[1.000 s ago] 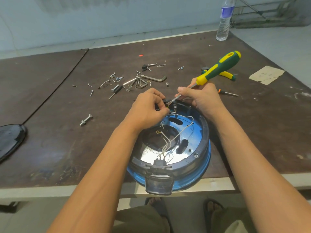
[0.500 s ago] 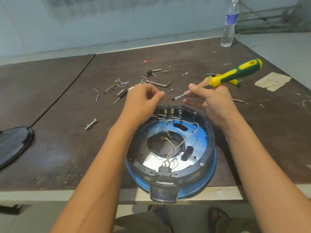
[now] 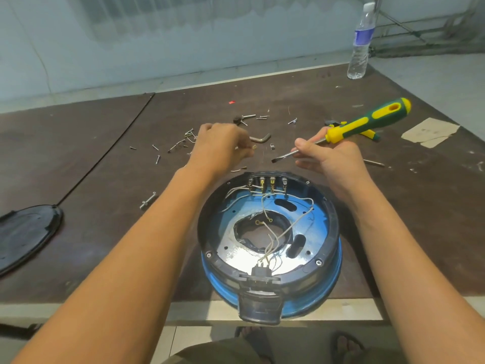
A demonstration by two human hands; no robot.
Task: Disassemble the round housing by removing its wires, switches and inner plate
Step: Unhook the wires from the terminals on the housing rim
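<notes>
Fingers (image 3: 240, 149) of the left hand (image 3: 223, 145) were curled inward above the table (image 3: 105, 179), with a small brass-coloured piece (image 3: 254, 147) at their tips. Whether they pinched it or it lay on the wood beneath, I could not tell.

Far to the left a black lid (image 3: 26, 232) lay flat by the table's near edge, and a single bolt (image 3: 148, 200) lay between it and the left forearm. Loose screws (image 3: 170, 148) were scattered just left of that hand, and a bent hex key (image 3: 261, 138) lay just to its right.

The round housing (image 3: 333, 232) sat open side up at the near edge of the table, between the two forearms, with its black handle end (image 3: 259, 308) overhanging the edge. Inside it the blue inner plate (image 3: 231, 224) was in place and a row of switches (image 3: 267, 182) stood along the far wall. White wires (image 3: 278, 233) ran across the central hole to a black connector (image 3: 261, 271) on the near side. Both hands were beyond the far rim.

The right hand (image 3: 330, 158) pinched the metal shaft of a screwdriver (image 3: 367, 122) between thumb and forefinger, its other fingers loosely extended. The flat blade pointed left and the yellow-and-green handle rose to the right. Behind that handle lay a second yellow-and-green tool (image 3: 371, 134). A water bottle (image 3: 359, 46) stood upright at the far edge, and cardboard scraps (image 3: 430, 132) lay farthest right.
</notes>
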